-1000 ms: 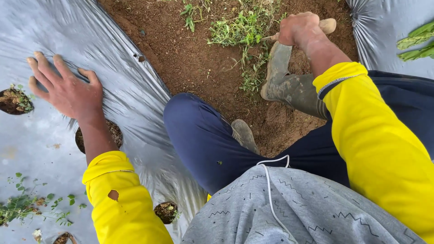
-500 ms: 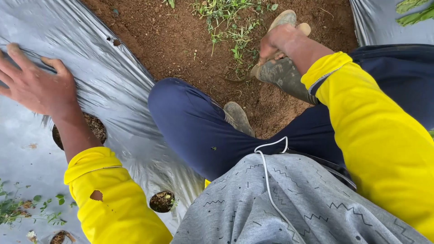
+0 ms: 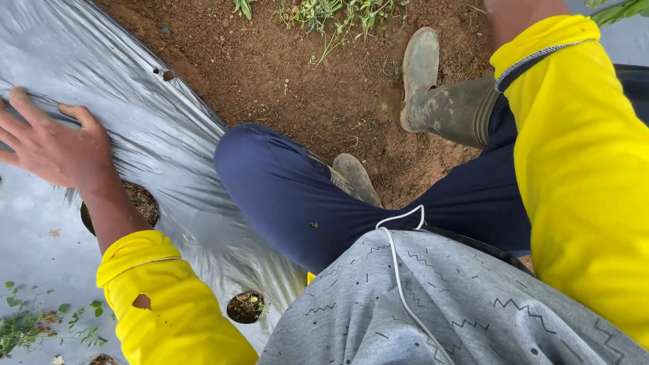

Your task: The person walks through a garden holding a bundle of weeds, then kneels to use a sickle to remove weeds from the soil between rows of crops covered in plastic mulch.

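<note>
Person wearing bright yellow long sleeves (image 3: 581, 169) (the left one (image 3: 165, 304) has a small hole), navy trousers (image 3: 297, 196), muddy grey-green rubber boots (image 3: 439, 101), and a grey zigzag-patterned garment (image 3: 439, 304) with white cord (image 3: 402, 270).

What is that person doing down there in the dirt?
A person in yellow sleeves is crouching on a strip of brown soil between sheets of silvery plastic sheet. The left hand lies flat and open on the plastic, just above a round hole with soil in it. The right hand is out of the picture; only its sleeve shows. A muddy rubber boot is planted on the soil near some weeds.
</note>
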